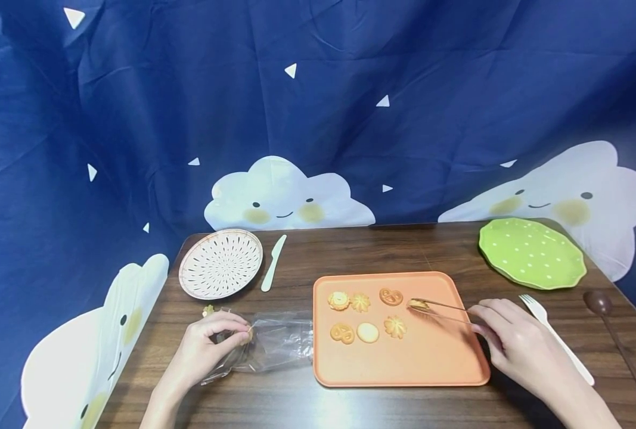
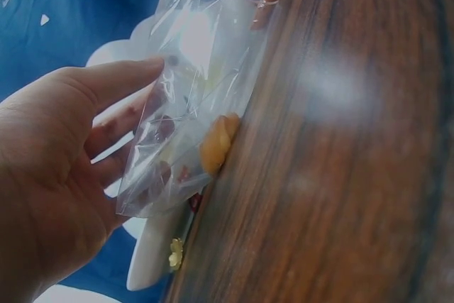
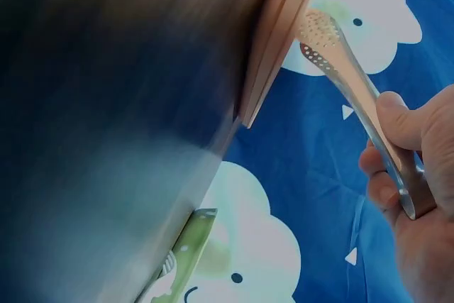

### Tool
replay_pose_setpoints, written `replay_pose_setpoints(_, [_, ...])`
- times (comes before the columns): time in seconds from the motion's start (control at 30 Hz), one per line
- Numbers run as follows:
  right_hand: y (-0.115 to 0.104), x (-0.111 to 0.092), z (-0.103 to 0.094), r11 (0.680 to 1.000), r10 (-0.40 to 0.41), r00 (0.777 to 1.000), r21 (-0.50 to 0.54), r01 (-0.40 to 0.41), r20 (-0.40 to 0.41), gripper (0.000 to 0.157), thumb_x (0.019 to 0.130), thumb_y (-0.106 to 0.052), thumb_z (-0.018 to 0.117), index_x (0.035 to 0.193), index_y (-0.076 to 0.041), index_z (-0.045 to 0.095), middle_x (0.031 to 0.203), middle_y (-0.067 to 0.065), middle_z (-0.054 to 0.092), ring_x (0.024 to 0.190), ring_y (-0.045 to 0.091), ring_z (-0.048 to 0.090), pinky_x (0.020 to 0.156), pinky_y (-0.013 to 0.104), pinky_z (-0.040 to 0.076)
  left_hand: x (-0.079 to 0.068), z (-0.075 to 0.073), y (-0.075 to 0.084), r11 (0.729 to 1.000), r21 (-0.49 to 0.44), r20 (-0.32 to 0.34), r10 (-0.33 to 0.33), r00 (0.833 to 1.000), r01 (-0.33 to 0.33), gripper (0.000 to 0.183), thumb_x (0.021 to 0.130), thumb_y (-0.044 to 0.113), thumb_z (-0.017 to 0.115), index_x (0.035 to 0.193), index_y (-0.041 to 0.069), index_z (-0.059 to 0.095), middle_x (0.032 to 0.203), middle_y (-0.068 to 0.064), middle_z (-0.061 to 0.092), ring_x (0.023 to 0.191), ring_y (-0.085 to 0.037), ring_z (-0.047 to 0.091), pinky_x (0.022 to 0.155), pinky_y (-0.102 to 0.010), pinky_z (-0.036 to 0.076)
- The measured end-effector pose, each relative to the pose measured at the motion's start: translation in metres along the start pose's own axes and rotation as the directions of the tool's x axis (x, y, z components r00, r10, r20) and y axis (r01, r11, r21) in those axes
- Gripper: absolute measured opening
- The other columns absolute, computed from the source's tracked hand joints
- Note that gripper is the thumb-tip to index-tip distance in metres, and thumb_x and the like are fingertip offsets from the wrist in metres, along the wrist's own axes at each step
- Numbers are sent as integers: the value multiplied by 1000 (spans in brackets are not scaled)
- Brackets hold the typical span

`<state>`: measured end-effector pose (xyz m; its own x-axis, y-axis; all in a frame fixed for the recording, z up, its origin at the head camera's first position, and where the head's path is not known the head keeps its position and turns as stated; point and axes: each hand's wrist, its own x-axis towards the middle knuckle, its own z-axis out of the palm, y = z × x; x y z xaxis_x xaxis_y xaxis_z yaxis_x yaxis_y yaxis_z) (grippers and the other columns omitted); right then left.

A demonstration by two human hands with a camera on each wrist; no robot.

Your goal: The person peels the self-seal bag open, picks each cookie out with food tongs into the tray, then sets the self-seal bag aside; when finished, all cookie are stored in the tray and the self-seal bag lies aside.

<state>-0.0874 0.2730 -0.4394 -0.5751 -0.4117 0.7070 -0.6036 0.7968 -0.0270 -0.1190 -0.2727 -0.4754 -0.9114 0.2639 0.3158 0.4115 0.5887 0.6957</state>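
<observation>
My left hand (image 1: 213,345) pinches a clear plastic bag (image 1: 285,339) left of the orange tray (image 1: 403,369). Thumb and fingers lie on either side of the film in the left wrist view, where a golden-brown cookie (image 2: 218,145) shows through the bag. In my right hand (image 1: 513,333) are metal tongs (image 1: 443,313) with perforated heads, held over the tray. A golden patch shows at their tips; whether it is a gripped cookie I cannot tell. On the tray lie several cookies, among them a pretzel-shaped cookie (image 1: 391,297) and a pale round cookie (image 1: 368,332).
A white patterned plate (image 1: 221,265) and a pale green knife (image 1: 273,262) are at the back left. On the right are a green dotted plate (image 1: 532,253), a white fork (image 1: 556,339) and a brown long-handled spoon (image 1: 618,339). A small yellowish piece (image 2: 176,253) sits beside the bag.
</observation>
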Motion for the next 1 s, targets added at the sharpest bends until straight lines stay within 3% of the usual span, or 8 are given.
replay_pose_setpoints(0.3, [0, -8, -9, 998, 55, 993, 5, -56, 100, 59, 107, -50, 35, 99, -5, 71, 94, 6, 69, 90, 21, 63, 101, 11, 29, -1, 1, -1, 1000, -8, -1, 5, 1000, -5, 10, 84, 24, 83, 91, 29, 78, 102, 15, 75, 102, 0, 68, 91, -8, 49])
replay_pose_setpoints(0.37, [2, -11, -11, 996, 82, 991, 11, -83, 102, 56, 105, -52, 40, 100, -7, 72, 95, 3, 70, 90, 19, 63, 98, 11, 33, -1, 0, -1, 1000, -10, 2, -1, 1000, 1, 10, 84, 25, 83, 91, 29, 78, 102, 16, 75, 102, 0, 68, 91, -8, 49])
replay_pose_setpoints(0.5, [3, -11, -17, 987, 144, 985, 60, -150, 99, 19, 89, -27, 75, 102, -13, 73, 98, -4, 70, 85, -1, 58, 79, 12, 45, -1, 0, -2, 1000, -13, 4, -4, 1000, 4, 9, 84, 26, 83, 91, 29, 78, 102, 16, 75, 102, 0, 69, 92, -8, 49])
replay_pose_setpoints(0.6, [-1, -4, -17, 973, 187, 977, 121, -198, 101, 38, 68, -4, 85, 102, -16, 73, 98, -7, 70, 83, -13, 52, 72, 7, 47, -1, 1, -2, 1000, -6, 3, -7, 1000, 7, 8, 84, 28, 83, 91, 30, 78, 102, 17, 75, 102, 0, 69, 93, -7, 49])
replay_pose_setpoints(0.67, [-9, 4, -12, 963, 201, 973, 157, -217, 115, 42, 67, -1, 85, 103, -17, 73, 99, -10, 69, 84, -15, 52, 72, 5, 47, -1, 1, -2, 1000, -4, 2, -13, 1000, 13, 8, 84, 29, 83, 91, 31, 78, 102, 18, 75, 102, 0, 69, 94, -7, 48])
replay_pose_setpoints(0.87, [-43, 34, 20, 961, 75, 986, 253, -112, 152, 39, 75, -7, 83, 110, -18, 71, 101, -13, 67, 83, -5, 59, 74, 11, 51, -1, 1, -1, 999, -17, 4, -36, 999, 36, 8, 85, 29, 82, 92, 29, 78, 101, 17, 75, 101, 0, 69, 93, -8, 49])
replay_pose_setpoints(1.0, [-69, 55, 43, 959, 18, 975, 273, -80, 224, 30, 83, -15, 80, 111, -19, 71, 105, -9, 69, 90, 1, 64, 80, 22, 58, -1, 1, -1, 999, -24, -6, -49, 999, 48, 9, 87, 28, 81, 95, 30, 77, 100, 17, 75, 100, 0, 70, 90, -9, 51])
